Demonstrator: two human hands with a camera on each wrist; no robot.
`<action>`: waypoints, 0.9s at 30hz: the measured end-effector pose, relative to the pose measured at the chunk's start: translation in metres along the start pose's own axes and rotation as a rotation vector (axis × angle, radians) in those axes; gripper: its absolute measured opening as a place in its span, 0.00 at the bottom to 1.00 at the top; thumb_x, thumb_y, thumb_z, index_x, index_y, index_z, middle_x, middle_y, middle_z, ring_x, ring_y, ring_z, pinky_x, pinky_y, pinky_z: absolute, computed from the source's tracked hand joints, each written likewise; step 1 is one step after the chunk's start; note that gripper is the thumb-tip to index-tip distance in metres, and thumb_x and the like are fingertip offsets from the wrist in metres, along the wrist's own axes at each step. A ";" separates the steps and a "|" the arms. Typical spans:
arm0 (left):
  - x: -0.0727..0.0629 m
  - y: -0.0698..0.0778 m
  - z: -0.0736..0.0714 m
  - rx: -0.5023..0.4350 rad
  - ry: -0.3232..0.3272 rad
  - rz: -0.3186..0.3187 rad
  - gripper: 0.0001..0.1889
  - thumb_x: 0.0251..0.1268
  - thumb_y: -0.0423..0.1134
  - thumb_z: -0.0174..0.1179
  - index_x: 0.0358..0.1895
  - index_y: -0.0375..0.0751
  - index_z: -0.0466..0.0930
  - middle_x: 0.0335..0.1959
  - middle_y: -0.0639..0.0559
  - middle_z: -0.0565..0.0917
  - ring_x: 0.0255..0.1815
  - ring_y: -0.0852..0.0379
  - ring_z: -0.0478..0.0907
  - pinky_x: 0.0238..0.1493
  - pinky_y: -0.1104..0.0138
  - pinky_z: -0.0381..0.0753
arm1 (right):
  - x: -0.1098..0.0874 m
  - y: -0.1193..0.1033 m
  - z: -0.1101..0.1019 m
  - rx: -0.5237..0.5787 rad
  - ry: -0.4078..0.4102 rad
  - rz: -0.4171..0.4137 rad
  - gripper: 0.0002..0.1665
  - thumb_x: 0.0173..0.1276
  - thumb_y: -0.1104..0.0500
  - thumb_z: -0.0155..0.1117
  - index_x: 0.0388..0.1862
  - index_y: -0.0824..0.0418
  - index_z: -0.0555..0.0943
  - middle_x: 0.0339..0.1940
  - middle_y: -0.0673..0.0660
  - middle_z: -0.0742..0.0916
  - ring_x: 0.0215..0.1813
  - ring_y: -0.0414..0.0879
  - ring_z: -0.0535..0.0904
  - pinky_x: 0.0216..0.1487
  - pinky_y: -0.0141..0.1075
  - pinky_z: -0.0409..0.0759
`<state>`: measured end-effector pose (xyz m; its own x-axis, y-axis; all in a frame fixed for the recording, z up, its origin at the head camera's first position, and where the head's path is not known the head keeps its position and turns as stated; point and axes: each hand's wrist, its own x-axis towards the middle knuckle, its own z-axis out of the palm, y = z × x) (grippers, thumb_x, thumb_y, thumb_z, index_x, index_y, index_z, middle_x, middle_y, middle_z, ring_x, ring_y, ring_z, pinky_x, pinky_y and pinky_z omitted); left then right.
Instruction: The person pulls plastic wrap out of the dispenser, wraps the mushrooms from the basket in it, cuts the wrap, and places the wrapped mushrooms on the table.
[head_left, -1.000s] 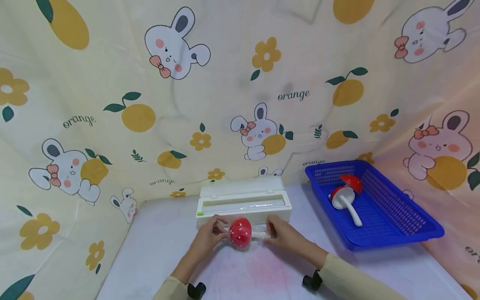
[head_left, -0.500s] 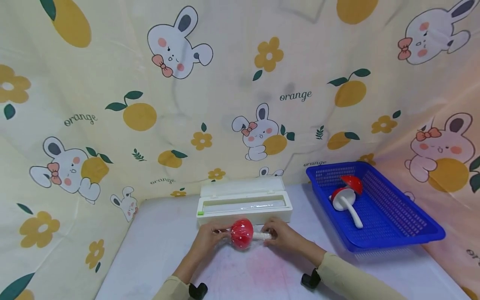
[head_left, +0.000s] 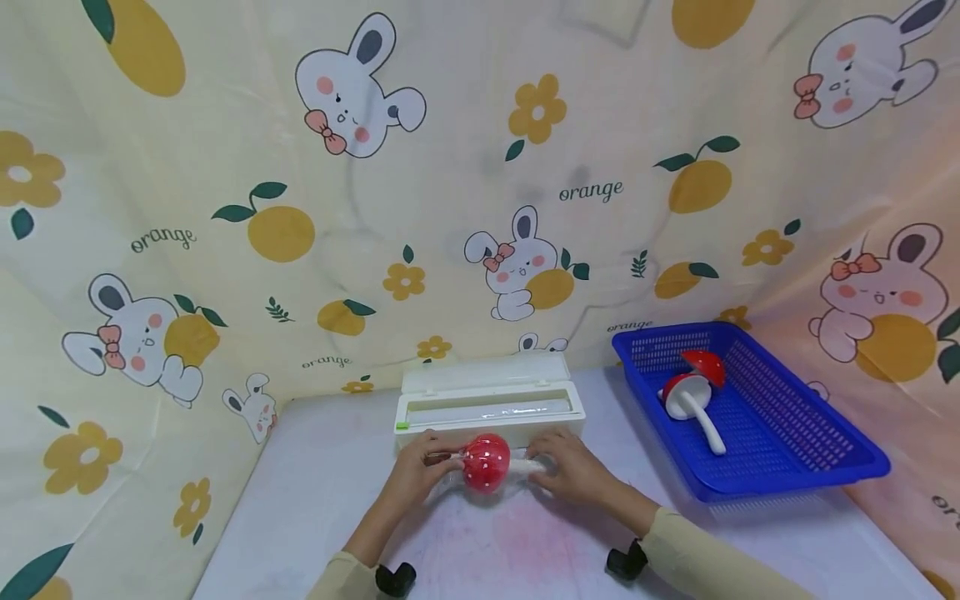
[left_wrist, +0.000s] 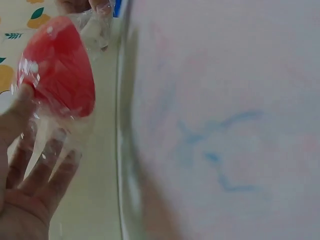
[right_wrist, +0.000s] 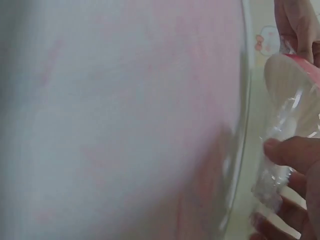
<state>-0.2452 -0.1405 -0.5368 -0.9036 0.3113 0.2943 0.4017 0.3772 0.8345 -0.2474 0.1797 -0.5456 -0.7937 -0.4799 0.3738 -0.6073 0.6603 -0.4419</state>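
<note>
A red mushroom model (head_left: 486, 463) with white dots and a white stem lies sideways between both hands, wrapped in clear cling film (right_wrist: 272, 185). At the cap end, my left hand (head_left: 420, 471) pinches the gathered film, its thumb against the cap in the left wrist view. My right hand (head_left: 573, 469) holds the film-covered stem end, thumb on one side and fingers on the other. Just behind stands a white cling film dispenser box (head_left: 487, 437), lid raised, with a film roll (head_left: 491, 412) inside.
To the right, a blue plastic basket (head_left: 795, 479) holds a red-and-white mushroom (head_left: 688, 400) with another red cap (head_left: 705, 365) beside it. A white table (head_left: 330, 467) lies under everything, with pinkish stains in front. Behind hangs a patterned cloth (head_left: 450, 183).
The mushroom has turned slightly and shifted a little to the right between the hands. The right fingers have moved along the wrapped stem. The box and basket have stayed in place.
</note>
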 end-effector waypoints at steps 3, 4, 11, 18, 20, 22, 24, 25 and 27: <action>0.002 0.004 -0.003 -0.050 -0.001 0.018 0.19 0.63 0.36 0.77 0.58 0.48 0.91 0.58 0.52 0.87 0.62 0.47 0.85 0.57 0.63 0.88 | -0.002 -0.002 -0.004 0.044 0.020 -0.019 0.17 0.67 0.60 0.79 0.53 0.61 0.87 0.51 0.56 0.91 0.53 0.53 0.86 0.58 0.49 0.86; 0.002 0.005 -0.004 -0.060 -0.002 0.020 0.19 0.64 0.37 0.77 0.59 0.49 0.91 0.59 0.52 0.88 0.63 0.47 0.85 0.57 0.64 0.87 | -0.002 -0.002 -0.006 0.068 0.023 -0.019 0.17 0.68 0.61 0.77 0.54 0.62 0.87 0.51 0.57 0.91 0.52 0.52 0.87 0.55 0.47 0.87; 0.002 0.010 -0.004 -0.066 0.043 -0.018 0.19 0.65 0.41 0.76 0.59 0.55 0.90 0.52 0.59 0.92 0.54 0.57 0.88 0.54 0.68 0.87 | 0.000 -0.006 -0.011 0.229 0.024 -0.030 0.24 0.70 0.65 0.76 0.64 0.66 0.83 0.55 0.60 0.90 0.48 0.46 0.86 0.50 0.40 0.88; 0.006 0.013 0.000 -0.082 0.066 0.003 0.17 0.64 0.39 0.77 0.56 0.48 0.92 0.52 0.53 0.91 0.53 0.58 0.87 0.51 0.67 0.89 | -0.003 -0.004 -0.007 0.249 0.116 -0.097 0.19 0.64 0.64 0.82 0.53 0.65 0.89 0.46 0.58 0.92 0.42 0.38 0.84 0.42 0.33 0.87; 0.007 0.013 -0.001 -0.088 0.053 -0.002 0.17 0.65 0.39 0.76 0.57 0.49 0.91 0.54 0.53 0.90 0.54 0.57 0.88 0.52 0.65 0.89 | -0.003 -0.004 -0.006 0.238 0.138 -0.081 0.18 0.65 0.64 0.81 0.54 0.65 0.89 0.46 0.57 0.93 0.42 0.37 0.84 0.42 0.34 0.88; 0.007 0.014 -0.003 -0.100 0.016 -0.013 0.18 0.69 0.40 0.74 0.60 0.50 0.90 0.57 0.53 0.89 0.57 0.55 0.87 0.55 0.64 0.88 | -0.003 -0.004 -0.006 0.236 0.157 -0.059 0.18 0.66 0.64 0.80 0.54 0.64 0.90 0.47 0.57 0.93 0.43 0.37 0.85 0.43 0.35 0.88; 0.006 0.014 -0.007 -0.101 -0.036 -0.016 0.18 0.75 0.42 0.69 0.64 0.51 0.87 0.60 0.53 0.87 0.61 0.53 0.86 0.59 0.64 0.87 | -0.002 -0.005 -0.007 0.237 0.175 -0.038 0.18 0.67 0.64 0.79 0.55 0.64 0.90 0.48 0.57 0.93 0.43 0.39 0.86 0.44 0.36 0.89; 0.005 0.014 -0.009 -0.105 -0.068 -0.020 0.18 0.77 0.43 0.67 0.67 0.52 0.85 0.63 0.53 0.86 0.63 0.53 0.84 0.61 0.65 0.85 | -0.002 -0.006 -0.008 0.237 0.186 -0.029 0.18 0.67 0.63 0.79 0.55 0.64 0.90 0.48 0.57 0.93 0.44 0.40 0.86 0.45 0.37 0.89; 0.002 0.014 -0.013 -0.119 -0.135 0.007 0.20 0.82 0.41 0.61 0.72 0.49 0.80 0.68 0.50 0.84 0.68 0.48 0.81 0.65 0.64 0.82 | -0.002 -0.007 -0.008 0.240 0.208 -0.008 0.18 0.67 0.63 0.80 0.55 0.64 0.90 0.48 0.57 0.93 0.44 0.41 0.87 0.45 0.37 0.89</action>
<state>-0.2438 -0.1459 -0.5185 -0.8695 0.4310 0.2413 0.3798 0.2711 0.8844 -0.2416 0.1812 -0.5367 -0.7800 -0.3399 0.5255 -0.6238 0.4899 -0.6090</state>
